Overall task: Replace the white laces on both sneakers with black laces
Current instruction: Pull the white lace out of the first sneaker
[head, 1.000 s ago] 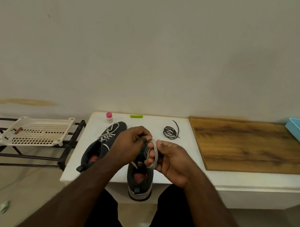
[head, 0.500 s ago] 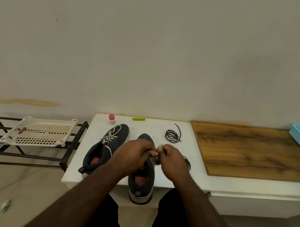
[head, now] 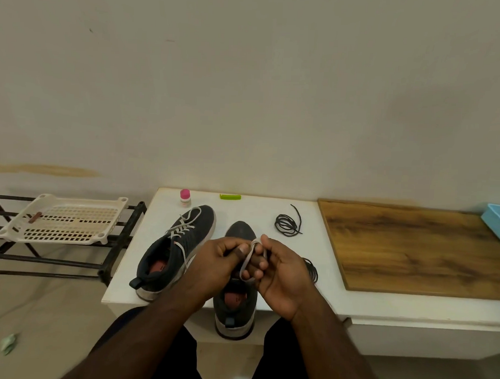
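Head view: white lace (head: 247,261) wound round right hand (head: 280,272) fingers, left hand (head: 216,262) pinching it, above near sneaker (head: 235,299). Limp, light; grip near tip.

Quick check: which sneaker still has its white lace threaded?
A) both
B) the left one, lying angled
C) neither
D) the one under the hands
B: the left sneaker shows white lacing across its tongue, while the near sneaker shows none on its visible front and a loose white lace is in the hands.
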The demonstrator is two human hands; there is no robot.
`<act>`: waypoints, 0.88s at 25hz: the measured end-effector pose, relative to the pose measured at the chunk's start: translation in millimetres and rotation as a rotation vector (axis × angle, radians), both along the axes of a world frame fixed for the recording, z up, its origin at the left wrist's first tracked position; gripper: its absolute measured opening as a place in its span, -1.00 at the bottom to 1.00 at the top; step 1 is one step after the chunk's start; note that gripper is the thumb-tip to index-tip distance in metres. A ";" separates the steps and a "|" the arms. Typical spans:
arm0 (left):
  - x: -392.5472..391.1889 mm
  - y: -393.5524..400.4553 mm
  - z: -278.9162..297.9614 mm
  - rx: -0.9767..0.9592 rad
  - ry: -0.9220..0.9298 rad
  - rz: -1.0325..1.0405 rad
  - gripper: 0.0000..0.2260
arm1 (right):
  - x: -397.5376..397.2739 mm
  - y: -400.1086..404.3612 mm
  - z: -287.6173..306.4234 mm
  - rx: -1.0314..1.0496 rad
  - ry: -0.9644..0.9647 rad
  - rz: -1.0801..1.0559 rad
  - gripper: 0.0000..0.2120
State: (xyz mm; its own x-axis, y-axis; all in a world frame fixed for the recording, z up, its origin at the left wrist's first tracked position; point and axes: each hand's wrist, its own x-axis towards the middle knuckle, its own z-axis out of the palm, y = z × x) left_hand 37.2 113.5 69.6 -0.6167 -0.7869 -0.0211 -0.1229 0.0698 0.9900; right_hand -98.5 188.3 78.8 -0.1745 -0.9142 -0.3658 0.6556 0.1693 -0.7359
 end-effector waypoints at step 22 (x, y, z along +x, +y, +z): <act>-3.3 -5.8 -14.3 -0.297 -0.602 0.168 -0.86 | 4.0 4.4 -43.1 -0.036 0.500 -0.042 -0.77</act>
